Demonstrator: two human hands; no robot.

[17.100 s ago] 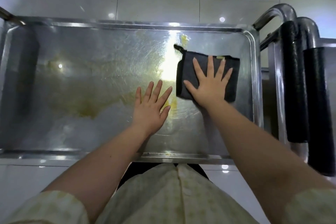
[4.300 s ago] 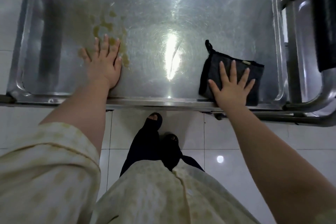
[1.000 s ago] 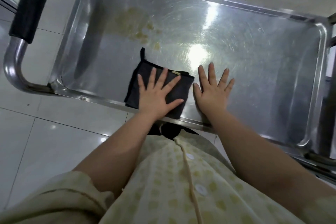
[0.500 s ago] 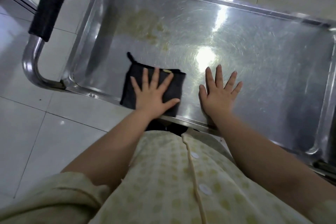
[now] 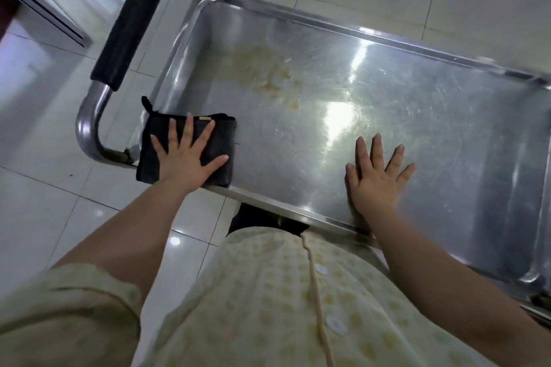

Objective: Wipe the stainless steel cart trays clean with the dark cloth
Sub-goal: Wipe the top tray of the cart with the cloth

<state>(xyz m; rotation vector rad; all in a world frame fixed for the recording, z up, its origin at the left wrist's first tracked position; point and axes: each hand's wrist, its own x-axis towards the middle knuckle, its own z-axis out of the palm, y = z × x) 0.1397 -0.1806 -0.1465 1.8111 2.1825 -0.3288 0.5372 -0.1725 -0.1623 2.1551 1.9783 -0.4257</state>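
Note:
The stainless steel cart tray (image 5: 432, 116) fills the upper right of the head view. A yellowish smear (image 5: 265, 71) covers its far left part. The folded dark cloth (image 5: 220, 134) lies over the tray's near left corner, partly past the rim. My left hand (image 5: 186, 158) presses flat on the cloth with fingers spread. My right hand (image 5: 377, 180) rests flat on the bare tray near the front rim, fingers straight.
The cart's curved steel handle (image 5: 89, 116) with a black foam grip (image 5: 134, 18) stands left of the tray. White glossy floor tiles (image 5: 44, 202) surround the cart. A white unit's edge (image 5: 44, 15) shows at top left.
My left hand has slid the cloth left to the tray's near left corner over the last second. My right hand stays flat on the tray. The view has shifted.

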